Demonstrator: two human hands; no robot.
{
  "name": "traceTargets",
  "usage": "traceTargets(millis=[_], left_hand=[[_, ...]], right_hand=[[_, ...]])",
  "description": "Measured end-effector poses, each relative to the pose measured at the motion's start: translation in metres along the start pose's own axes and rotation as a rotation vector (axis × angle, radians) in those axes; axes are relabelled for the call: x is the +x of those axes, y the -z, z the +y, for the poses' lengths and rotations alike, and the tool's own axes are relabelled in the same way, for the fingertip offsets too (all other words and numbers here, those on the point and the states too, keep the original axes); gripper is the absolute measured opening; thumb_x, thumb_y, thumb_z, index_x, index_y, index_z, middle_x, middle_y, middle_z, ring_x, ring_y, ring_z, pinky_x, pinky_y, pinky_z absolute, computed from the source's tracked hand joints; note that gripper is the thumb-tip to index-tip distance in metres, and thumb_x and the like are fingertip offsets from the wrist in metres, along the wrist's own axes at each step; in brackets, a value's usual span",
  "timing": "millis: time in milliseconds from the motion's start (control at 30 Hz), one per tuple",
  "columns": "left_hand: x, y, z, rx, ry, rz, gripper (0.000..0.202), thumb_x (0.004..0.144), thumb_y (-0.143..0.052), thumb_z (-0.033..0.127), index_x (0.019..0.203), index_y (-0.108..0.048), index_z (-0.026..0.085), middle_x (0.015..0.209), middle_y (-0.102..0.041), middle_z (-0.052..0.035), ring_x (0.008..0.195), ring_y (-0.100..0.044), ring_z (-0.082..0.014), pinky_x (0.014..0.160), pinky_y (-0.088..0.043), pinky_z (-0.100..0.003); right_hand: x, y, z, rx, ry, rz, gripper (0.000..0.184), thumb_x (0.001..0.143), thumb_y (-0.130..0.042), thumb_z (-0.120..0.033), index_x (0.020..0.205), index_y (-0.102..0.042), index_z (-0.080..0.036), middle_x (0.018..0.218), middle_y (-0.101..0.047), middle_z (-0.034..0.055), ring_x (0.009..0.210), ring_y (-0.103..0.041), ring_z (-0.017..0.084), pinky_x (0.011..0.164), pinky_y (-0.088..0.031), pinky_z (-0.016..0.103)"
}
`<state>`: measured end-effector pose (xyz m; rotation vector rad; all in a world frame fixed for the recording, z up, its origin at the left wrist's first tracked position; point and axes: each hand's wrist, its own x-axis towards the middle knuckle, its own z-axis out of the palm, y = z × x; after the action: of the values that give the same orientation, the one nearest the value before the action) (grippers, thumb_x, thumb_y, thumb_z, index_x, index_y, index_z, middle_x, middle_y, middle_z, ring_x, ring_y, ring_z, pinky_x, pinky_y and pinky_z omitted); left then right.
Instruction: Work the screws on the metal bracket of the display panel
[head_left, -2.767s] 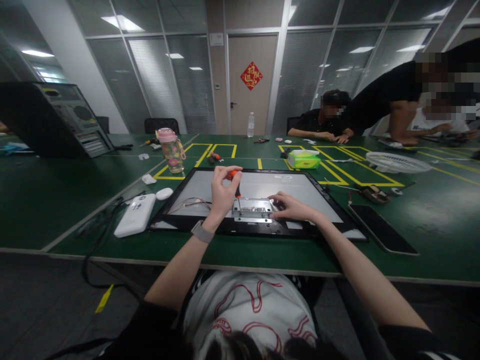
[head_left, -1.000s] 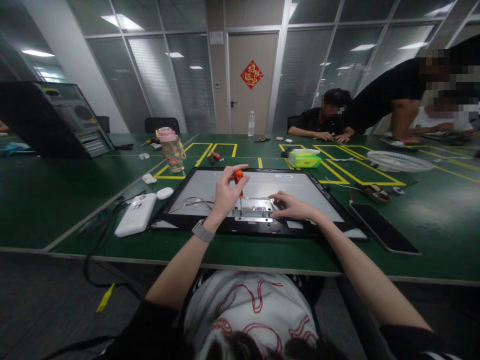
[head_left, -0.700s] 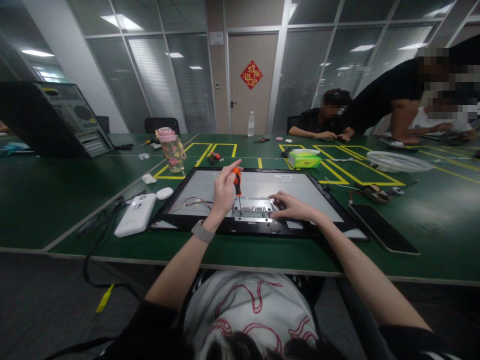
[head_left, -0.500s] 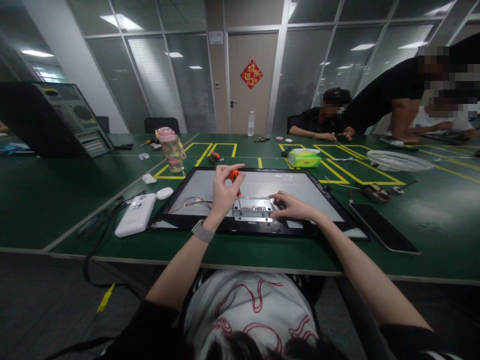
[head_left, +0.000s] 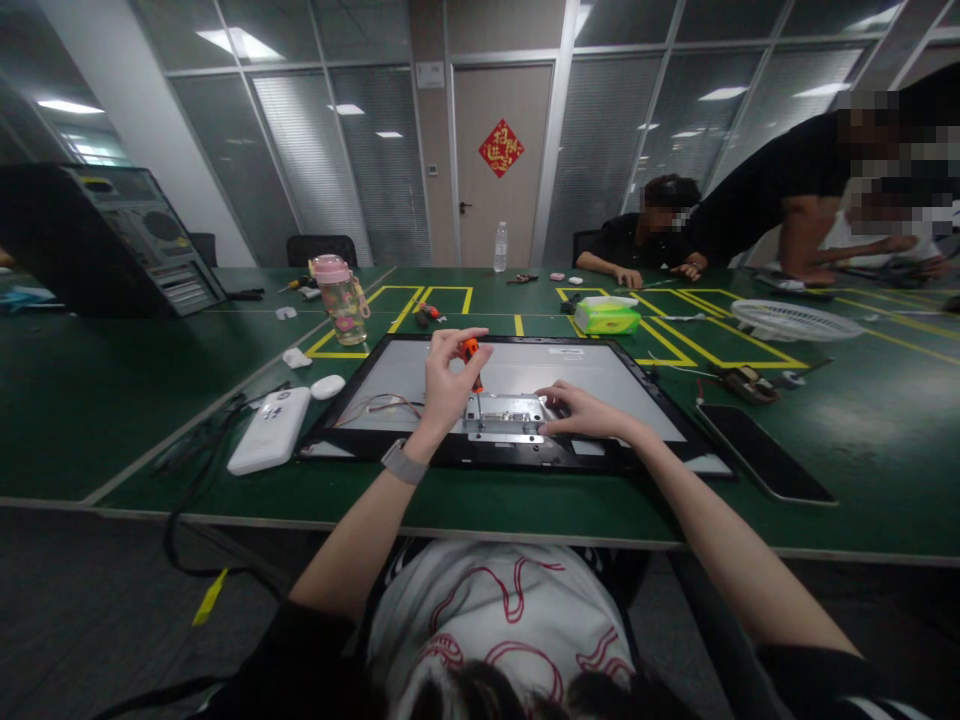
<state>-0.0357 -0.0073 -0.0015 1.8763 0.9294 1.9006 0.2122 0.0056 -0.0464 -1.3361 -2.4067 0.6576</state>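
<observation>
My left hand (head_left: 450, 385) pinches the orange handle of a screwdriver (head_left: 472, 362), held nearly upright. Its thin shaft points down at the left part of a silver metal bracket (head_left: 504, 437); the exact contact of the tip is too small to tell. At the bracket's right end, my right hand (head_left: 576, 410) grips it between thumb and fingers. The bracket lies on the near side of a flat display panel (head_left: 622, 385) with a black frame and pale grey back. Thin wires (head_left: 386, 402) lie on the panel left of the bracket.
A white power bank (head_left: 270, 432) and a drink bottle (head_left: 341, 300) stand left of the panel. A phone (head_left: 765, 452) lies to the right. Behind are a green tissue pack (head_left: 607, 315), a racket-like white object (head_left: 795, 320) and a computer case (head_left: 97, 240). Co-workers sit and lean far right.
Both my hands keep nearly the same positions on the screwdriver and bracket. The view has shifted very slightly. Across the table, a co-worker's hands have moved a little apart.
</observation>
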Motion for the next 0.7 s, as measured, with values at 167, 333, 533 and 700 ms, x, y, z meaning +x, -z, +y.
traceTargets(millis=[167, 333, 533, 700], left_hand=[[0.0016, 0.0007, -0.0007, -0.089, 0.033, -0.046, 0.032, 0.092, -0.038, 0.019, 0.107, -0.067, 0.022, 0.1, -0.067, -0.0049, 0.096, -0.059, -0.0157, 0.089, -0.046, -0.033], [0.0008, 0.0002, -0.0022, -0.016, 0.028, 0.0, 0.019, 0.083, -0.06, 0.024, 0.099, -0.069, 0.022, 0.091, -0.062, -0.0037, 0.078, -0.056, -0.0128, 0.073, -0.047, -0.026], [0.0017, 0.0012, -0.0011, -0.057, 0.015, -0.002, 0.026, 0.091, -0.046, 0.024, 0.103, -0.068, 0.021, 0.104, -0.065, -0.006, 0.098, -0.058, -0.0163, 0.086, -0.047, -0.031], [0.0011, 0.0002, 0.0007, -0.085, 0.075, 0.001, 0.025, 0.088, -0.05, 0.021, 0.109, -0.065, 0.02, 0.097, -0.068, -0.0056, 0.088, -0.061, -0.0151, 0.083, -0.049, -0.032]], right_hand=[[-0.0007, 0.0005, -0.0007, 0.01, -0.009, 0.0, 0.07, 0.069, -0.066, -0.059, 0.127, -0.053, -0.02, 0.109, -0.051, 0.0087, 0.1, -0.055, 0.025, 0.091, -0.045, 0.037], [-0.0001, 0.0004, 0.0002, 0.009, -0.006, 0.002, 0.069, 0.07, -0.067, -0.059, 0.127, -0.054, -0.022, 0.108, -0.052, 0.0082, 0.1, -0.055, 0.025, 0.091, -0.045, 0.037], [0.0, 0.0002, 0.0003, 0.01, 0.004, 0.002, 0.068, 0.07, -0.067, -0.058, 0.127, -0.053, -0.022, 0.109, -0.051, 0.0085, 0.099, -0.056, 0.025, 0.091, -0.046, 0.038], [0.0003, -0.0006, 0.0015, 0.0, -0.001, -0.001, 0.069, 0.07, -0.066, -0.059, 0.127, -0.053, -0.021, 0.108, -0.05, 0.0081, 0.099, -0.055, 0.025, 0.09, -0.045, 0.038]])
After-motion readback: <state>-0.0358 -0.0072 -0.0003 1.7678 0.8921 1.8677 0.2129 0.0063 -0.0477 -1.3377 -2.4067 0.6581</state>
